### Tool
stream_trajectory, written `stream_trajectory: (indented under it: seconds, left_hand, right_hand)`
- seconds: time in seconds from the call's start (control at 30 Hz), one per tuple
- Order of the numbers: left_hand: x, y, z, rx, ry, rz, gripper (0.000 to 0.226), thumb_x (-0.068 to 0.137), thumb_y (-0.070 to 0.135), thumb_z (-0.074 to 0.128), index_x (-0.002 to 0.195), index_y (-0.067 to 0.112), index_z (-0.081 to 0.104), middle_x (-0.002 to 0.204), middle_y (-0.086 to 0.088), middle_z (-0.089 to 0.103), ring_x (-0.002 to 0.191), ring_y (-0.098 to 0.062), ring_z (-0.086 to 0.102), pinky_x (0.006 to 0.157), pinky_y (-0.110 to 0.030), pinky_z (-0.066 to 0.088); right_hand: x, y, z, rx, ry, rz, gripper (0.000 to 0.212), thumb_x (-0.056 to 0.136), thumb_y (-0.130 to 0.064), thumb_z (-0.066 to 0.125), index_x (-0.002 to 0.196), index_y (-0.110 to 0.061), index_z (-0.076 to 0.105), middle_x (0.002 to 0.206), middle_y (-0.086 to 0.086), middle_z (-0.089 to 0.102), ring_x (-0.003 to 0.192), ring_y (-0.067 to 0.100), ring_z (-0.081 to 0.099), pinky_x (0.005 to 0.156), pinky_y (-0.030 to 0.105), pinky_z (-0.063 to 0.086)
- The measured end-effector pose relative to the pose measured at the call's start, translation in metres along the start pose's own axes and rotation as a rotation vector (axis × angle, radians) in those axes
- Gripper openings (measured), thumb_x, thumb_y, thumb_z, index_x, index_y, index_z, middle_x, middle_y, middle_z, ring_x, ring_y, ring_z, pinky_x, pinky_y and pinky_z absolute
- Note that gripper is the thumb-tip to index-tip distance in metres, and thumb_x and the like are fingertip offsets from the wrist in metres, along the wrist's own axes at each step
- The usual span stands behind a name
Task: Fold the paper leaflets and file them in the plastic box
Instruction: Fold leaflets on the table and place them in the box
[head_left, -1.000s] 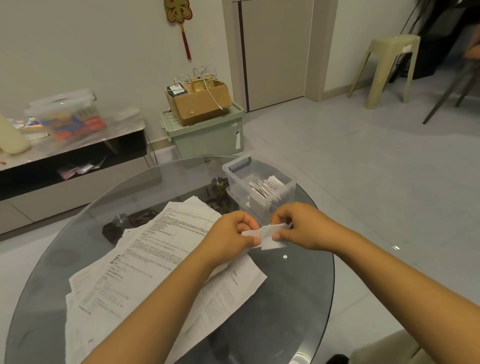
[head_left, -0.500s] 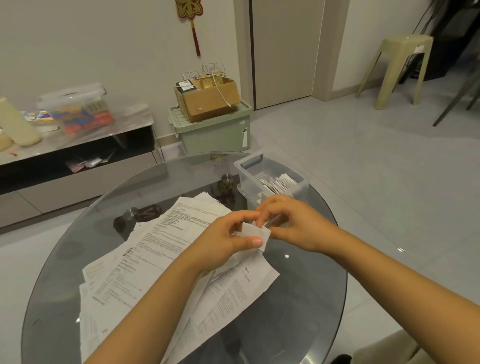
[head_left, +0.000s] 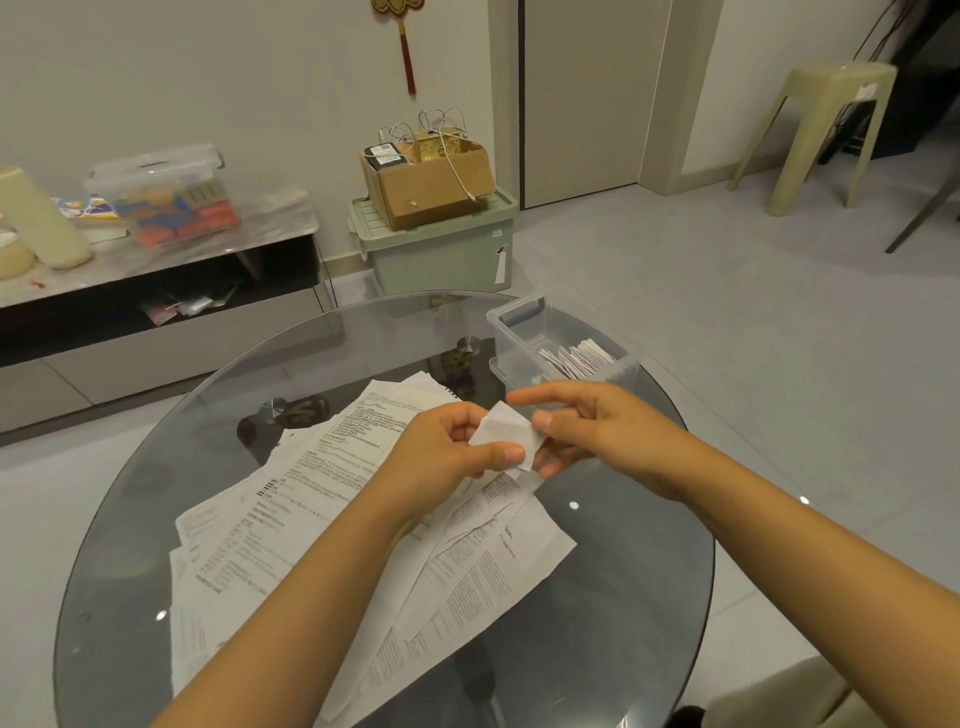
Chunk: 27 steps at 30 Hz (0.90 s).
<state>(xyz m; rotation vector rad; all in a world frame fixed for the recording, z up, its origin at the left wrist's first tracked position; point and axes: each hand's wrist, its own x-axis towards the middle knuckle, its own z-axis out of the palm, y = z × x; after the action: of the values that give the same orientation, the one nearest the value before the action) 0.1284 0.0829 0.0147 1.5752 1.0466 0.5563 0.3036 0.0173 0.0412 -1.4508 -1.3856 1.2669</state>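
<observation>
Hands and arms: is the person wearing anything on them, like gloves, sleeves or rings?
No. The left hand and right hand are bare: no gloves, rings or watch show. Both forearms are uncovered to the picture's edge, with no sleeves in sight. Fingernails are short and unpainted.

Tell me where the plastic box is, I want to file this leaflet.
The plastic box sits at the glass table's far right edge, just beyond the right hand.
</observation>
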Motion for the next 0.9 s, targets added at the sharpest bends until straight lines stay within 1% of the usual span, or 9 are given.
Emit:
stream_trajectory:
  seconds: [0.07,0.17,0.23,0.33,0.43,0.53,0.67,0.8,0.9]
  left_hand:
    - [0.001,0.001,0.003,0.030,0.040,0.014,0.023,0.069,0.022,0.081,0.087,0.017,0.066,0.084,0.000,0.071,0.077,-0.014,0.066,0.075,-0.030,0.052]
    - [0.001,0.005,0.008,0.048,0.055,0.038,0.025,0.068,0.024,0.081,0.087,0.017,0.067,0.084,-0.002,0.072,0.077,-0.017,0.068,0.075,-0.031,0.054]
    - [0.001,0.009,0.010,0.032,0.035,0.048,0.021,0.074,0.022,0.077,0.092,0.016,0.067,0.087,-0.003,0.073,0.080,-0.019,0.070,0.076,-0.030,0.057]
    - [0.003,0.015,0.010,0.052,0.048,0.054,0.014,0.081,0.019,0.071,0.094,0.017,0.068,0.089,-0.002,0.074,0.080,-0.017,0.071,0.080,-0.035,0.058]
    - [0.007,0.020,0.012,0.101,0.126,0.067,0.008,0.081,0.022,0.071,0.088,0.020,0.069,0.085,0.002,0.074,0.073,-0.013,0.071,0.073,-0.027,0.058]
    - [0.011,0.028,0.014,0.083,0.163,0.105,0.005,0.080,0.018,0.072,0.083,0.021,0.070,0.075,0.005,0.073,0.062,-0.009,0.069,0.061,-0.017,0.056]
    - [0.027,0.044,0.016,0.057,0.206,0.217,0.011,0.077,0.008,0.075,0.077,0.018,0.071,0.063,0.005,0.071,0.053,-0.007,0.065,0.056,-0.017,0.054]
    - [0.049,0.057,0.024,0.084,0.207,0.297,0.016,0.075,0.005,0.075,0.073,0.020,0.071,0.059,0.006,0.067,0.048,-0.003,0.060,0.056,-0.020,0.053]
    - [0.064,0.061,0.028,0.117,0.166,0.354,0.009,0.077,0.011,0.075,0.085,0.017,0.072,0.068,0.003,0.070,0.057,-0.008,0.065,0.061,-0.021,0.054]
  right_hand:
    - [0.000,0.001,-0.001,-0.120,0.029,-0.006,0.020,0.090,-0.019,0.060,0.109,-0.022,0.065,0.087,0.002,0.073,0.071,0.008,0.068,0.061,0.016,0.054]
    - [0.001,0.002,-0.002,-0.223,0.109,-0.023,0.010,0.086,-0.018,0.065,0.094,-0.022,0.069,0.071,-0.007,0.068,0.058,-0.002,0.062,0.053,0.011,0.048]
    - [0.002,0.002,-0.004,-0.232,0.160,-0.027,0.013,0.087,-0.016,0.064,0.096,-0.024,0.070,0.073,-0.004,0.068,0.056,-0.003,0.058,0.053,0.008,0.047]
    - [0.003,0.002,-0.008,-0.250,0.193,-0.021,0.021,0.087,-0.016,0.064,0.100,-0.031,0.069,0.088,0.003,0.071,0.065,0.005,0.059,0.060,0.010,0.048]
    - [0.005,0.000,-0.010,-0.232,0.198,-0.030,0.026,0.087,-0.014,0.064,0.094,-0.039,0.066,0.090,0.002,0.071,0.068,0.006,0.060,0.062,0.010,0.049]
    - [0.008,-0.005,-0.017,-0.222,0.246,-0.043,0.020,0.084,-0.013,0.067,0.094,-0.029,0.071,0.088,0.002,0.071,0.072,0.007,0.061,0.065,0.012,0.050]
    - [0.014,-0.014,-0.029,-0.169,0.323,-0.072,0.017,0.081,-0.009,0.070,0.081,-0.026,0.071,0.080,0.012,0.070,0.067,0.011,0.061,0.066,0.021,0.050]
    - [0.020,-0.019,-0.044,-0.132,0.424,-0.050,0.013,0.079,-0.005,0.071,0.083,-0.017,0.073,0.069,0.008,0.067,0.053,0.006,0.055,0.052,0.013,0.044]
    - [0.024,-0.017,-0.055,-0.134,0.495,-0.038,0.012,0.076,-0.008,0.074,0.084,-0.017,0.075,0.065,0.004,0.067,0.047,0.001,0.054,0.049,0.009,0.042]
